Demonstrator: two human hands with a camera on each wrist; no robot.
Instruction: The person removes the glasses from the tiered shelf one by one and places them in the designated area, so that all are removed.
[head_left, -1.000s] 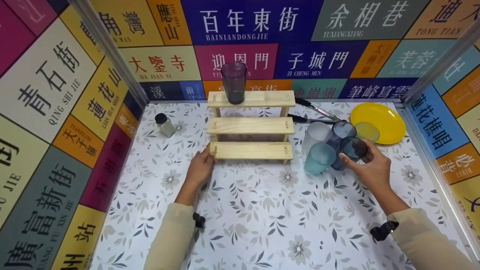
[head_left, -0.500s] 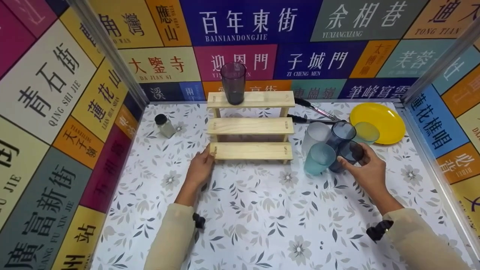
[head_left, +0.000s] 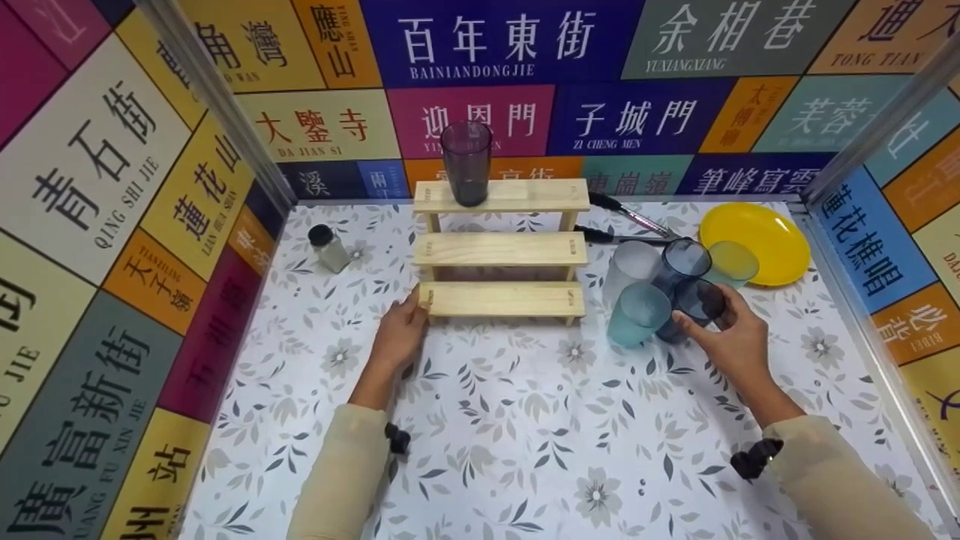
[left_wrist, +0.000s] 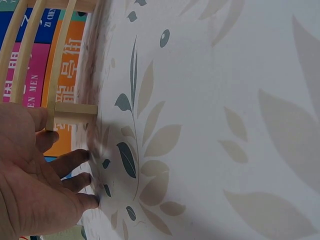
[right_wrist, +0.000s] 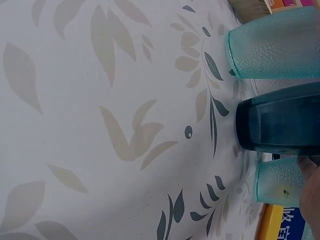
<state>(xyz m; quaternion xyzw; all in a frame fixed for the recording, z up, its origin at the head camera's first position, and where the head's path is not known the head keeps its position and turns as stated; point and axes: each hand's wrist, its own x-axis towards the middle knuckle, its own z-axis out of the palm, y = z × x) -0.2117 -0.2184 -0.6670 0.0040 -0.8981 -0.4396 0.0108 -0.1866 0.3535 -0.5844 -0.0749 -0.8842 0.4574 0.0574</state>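
Note:
My left hand (head_left: 400, 330) pinches the left end of the lowest tier of a three-tier wooden stand (head_left: 499, 298), thumb on top and a finger beneath in the left wrist view. My right hand (head_left: 727, 337) grips a dark blue tumbler (head_left: 700, 301) by its sides, thumb at the left and fingers at the right. The tumbler stands upright in a cluster with a teal tumbler (head_left: 634, 319), a frosted clear tumbler (head_left: 628, 271), another blue tumbler (head_left: 686, 259) and a pale green tumbler (head_left: 735, 261). A purple-grey tumbler (head_left: 468, 169) stands on the stand's top tier.
A yellow plate (head_left: 780, 232) lies at the back right, partly behind the tumblers. Black-handled tongs (head_left: 637, 217) lie between the stand and the cluster. A small black-capped jar (head_left: 328, 249) is at the back left. Printed panels (head_left: 517, 45) wall the table.
My right hand has lowered the dark blue tumbler and shifted it slightly left, against the cluster. My left hand has stayed at the stand.

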